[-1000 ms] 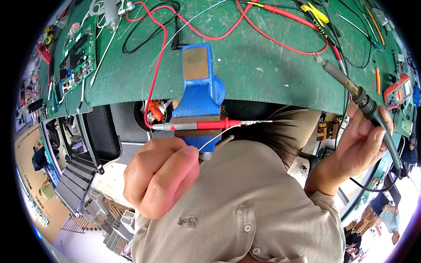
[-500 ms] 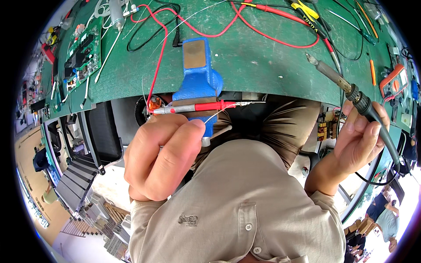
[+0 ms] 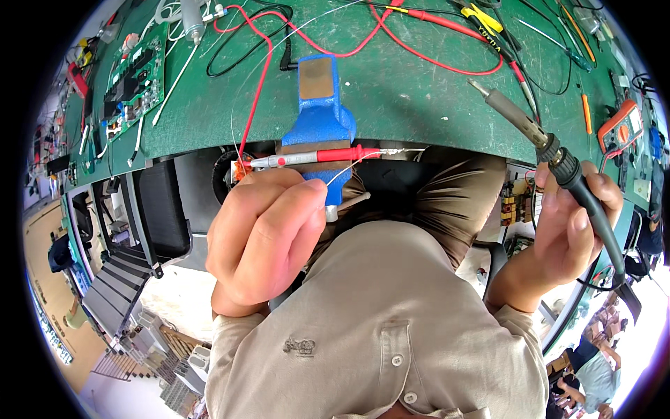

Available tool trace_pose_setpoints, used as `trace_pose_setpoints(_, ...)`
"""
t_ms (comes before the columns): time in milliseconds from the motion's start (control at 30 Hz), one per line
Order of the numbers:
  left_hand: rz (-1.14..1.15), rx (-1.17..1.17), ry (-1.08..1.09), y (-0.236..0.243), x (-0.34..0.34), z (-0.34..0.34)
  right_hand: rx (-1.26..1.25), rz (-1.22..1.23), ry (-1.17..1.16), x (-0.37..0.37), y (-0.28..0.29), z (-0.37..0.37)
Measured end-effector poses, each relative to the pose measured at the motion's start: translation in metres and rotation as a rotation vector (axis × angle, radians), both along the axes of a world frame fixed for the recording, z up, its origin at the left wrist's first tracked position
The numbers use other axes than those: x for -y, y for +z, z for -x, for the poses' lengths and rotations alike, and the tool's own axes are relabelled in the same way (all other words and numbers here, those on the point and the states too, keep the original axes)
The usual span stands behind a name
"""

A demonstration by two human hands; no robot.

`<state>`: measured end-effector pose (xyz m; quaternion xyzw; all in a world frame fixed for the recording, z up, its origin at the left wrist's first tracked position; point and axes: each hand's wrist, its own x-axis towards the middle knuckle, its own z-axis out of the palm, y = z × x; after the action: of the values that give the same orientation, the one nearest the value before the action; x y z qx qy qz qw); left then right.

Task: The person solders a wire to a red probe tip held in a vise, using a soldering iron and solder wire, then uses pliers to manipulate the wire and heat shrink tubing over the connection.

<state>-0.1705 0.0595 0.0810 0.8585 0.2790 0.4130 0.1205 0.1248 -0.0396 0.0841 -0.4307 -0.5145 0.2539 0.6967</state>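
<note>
Since the earlier frame the left hand point(image 3: 269, 234) had crept up twd the blue vise point(image 3: 319, 119), fingers point(image 3: 307, 199) pinching thin solder wire point(image 3: 343, 170). Just above them lay the red probe point(image 3: 317, 156), clamped level at the surface edge, bare tip gleaming. Right hand point(image 3: 572, 223) gripped the soldering iron point(image 3: 537, 136), tip raised; best feed wire steadily onto the joint.

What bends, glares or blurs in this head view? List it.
Head view: fisheye curves the green bench mat's front edge into an arc; black vignette rings the picture; daylight washes out the lower right corner; blue vise and soldering iron stay sharp, evenly lit.
</note>
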Motion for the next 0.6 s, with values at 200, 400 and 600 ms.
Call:
trace_pose_setpoints(200, 0.012, 0.036, 0.008, -0.001, 0.001, -0.001, -0.128, 0.035, 0.132, 0.002, 0.002, -0.025)
trace_pose_setpoints(400, -0.023, 0.056, 0.036, -0.004, 0.003, -0.004, -0.078, 0.225, 0.245, -0.015, 0.016, -0.048)
trace_pose_setpoints(600, -0.089, 0.098, 0.049, -0.01, -0.001, -0.007, -0.245, 0.289, 0.375, -0.031, 0.013, -0.072)
